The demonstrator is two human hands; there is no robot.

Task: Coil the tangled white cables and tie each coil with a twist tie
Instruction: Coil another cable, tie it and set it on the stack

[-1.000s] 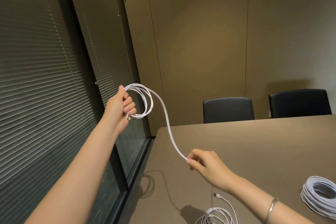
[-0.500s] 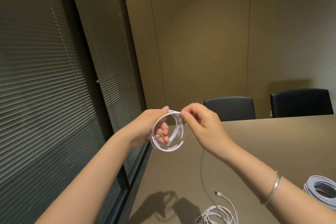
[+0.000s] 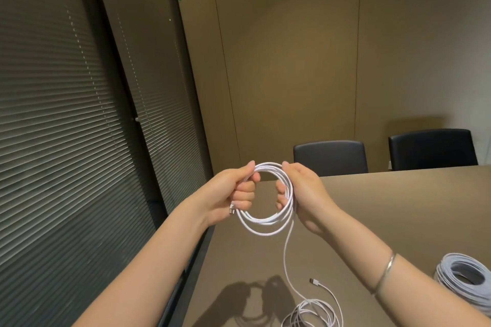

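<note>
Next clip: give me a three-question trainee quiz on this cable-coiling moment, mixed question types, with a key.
1. True or false: both hands grip the coil.
2. What does the trailing cable lead to? A) loose cable pile B) a chair C) the bracelet
3. Which wrist wears the bracelet?

Key: 1 true: left hand and right hand hold opposite sides. 2 A. 3 right.
</note>
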